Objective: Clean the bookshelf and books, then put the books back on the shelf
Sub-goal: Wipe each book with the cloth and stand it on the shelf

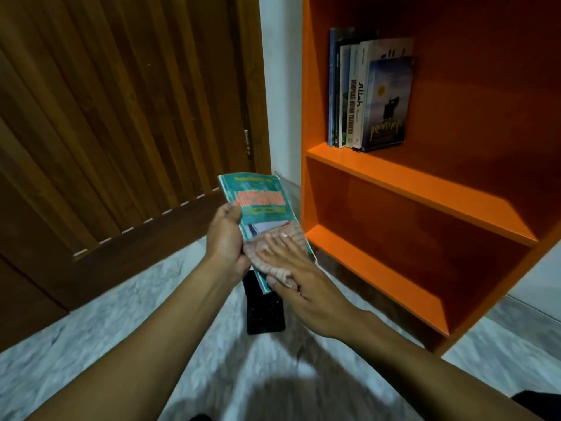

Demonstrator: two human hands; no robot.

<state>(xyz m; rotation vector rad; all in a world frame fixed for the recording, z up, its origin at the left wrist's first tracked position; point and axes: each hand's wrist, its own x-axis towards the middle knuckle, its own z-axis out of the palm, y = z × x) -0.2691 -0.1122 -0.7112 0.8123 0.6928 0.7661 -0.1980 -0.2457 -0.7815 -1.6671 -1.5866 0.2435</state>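
1. Closest in, a teal book [261, 205] is gripped along its left edge by the left hand [226, 238], thumb curled over the cover, held up in the air above the floor [121, 314] and not resting on anything.
2. A striped cloth [283, 243] is pressed flat against the lower half of the cover by the right hand [291, 268], fingers pretty much straight and spread, with a bit of cloth bunched under the palm. Looks like the wiping step, judging by that.
3. Just beneath the book, a black thing [265, 311] is lying on the floor. Could be another book or a phone, can't really be told.
4. Further back, a row of books [370, 92] is already standing on the upper board of the orange bookshelf [425, 189], toward its left side. No books can be seen on the lower board.
5. What could go wrong: the book is only pinched on one side, so a hard wipe could twist it out of the grip and drop it onto the black thing. The soft cover could also get creased if it's pushed too firmly.
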